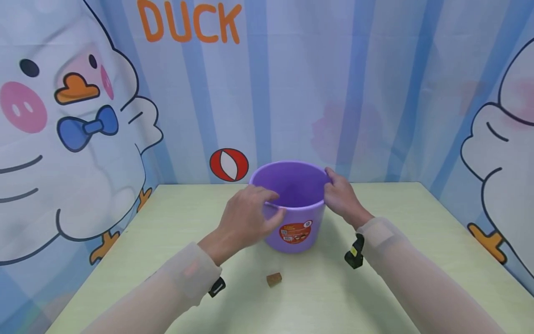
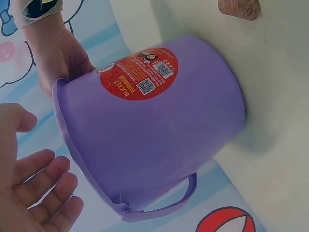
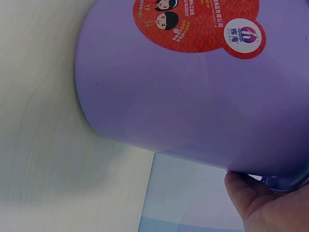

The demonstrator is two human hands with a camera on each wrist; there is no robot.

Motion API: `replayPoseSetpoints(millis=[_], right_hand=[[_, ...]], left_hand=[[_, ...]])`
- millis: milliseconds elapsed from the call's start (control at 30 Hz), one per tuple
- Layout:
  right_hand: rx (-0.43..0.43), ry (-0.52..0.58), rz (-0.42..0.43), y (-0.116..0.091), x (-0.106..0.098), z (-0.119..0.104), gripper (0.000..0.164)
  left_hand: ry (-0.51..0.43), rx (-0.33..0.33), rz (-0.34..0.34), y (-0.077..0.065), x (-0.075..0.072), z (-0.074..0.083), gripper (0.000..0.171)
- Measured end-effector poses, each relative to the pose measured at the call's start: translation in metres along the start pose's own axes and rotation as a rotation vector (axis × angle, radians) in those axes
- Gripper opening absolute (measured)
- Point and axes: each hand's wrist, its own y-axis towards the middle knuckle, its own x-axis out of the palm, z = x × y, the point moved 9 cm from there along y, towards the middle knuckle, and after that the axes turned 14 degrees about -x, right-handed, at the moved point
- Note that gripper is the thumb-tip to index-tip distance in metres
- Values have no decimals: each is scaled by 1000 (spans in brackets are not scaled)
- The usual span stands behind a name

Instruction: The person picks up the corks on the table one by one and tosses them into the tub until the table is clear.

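A purple bucket [image 1: 295, 227] stands upright at the middle of the table, its red label facing me. My right hand [image 1: 344, 197] grips the bucket's rim on the right side; the right wrist view shows the thumb at the rim beside the handle fitting. At the near left of the rim is my left hand [image 1: 250, 215], fingers loosely bent and spread. In the left wrist view a gap shows between this left hand [image 2: 41, 186] and the rim. The bucket's handle [image 2: 169, 208] hangs down along its left side. A small brown cork [image 1: 274, 279] lies on the table in front of the bucket.
The pale yellow table [image 1: 400, 218] ends at a cloth backdrop [image 1: 292, 83] printed with ducks and blue stripes, close behind the bucket. A dark wrist camera [image 1: 354, 253] hangs under the right sleeve, another wrist camera [image 1: 217, 286] under the left.
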Motion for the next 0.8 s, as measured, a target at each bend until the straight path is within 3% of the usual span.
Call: replayPoseSetpoints(millis=[600,800], right_hand=[[8,0,-8,-1,0,-1,64],[3,0,-11,-1,0,-2,63]], left_hand=[[33,109,0,-18,2,8,19],[20,109,-36,-23,8,6,12]])
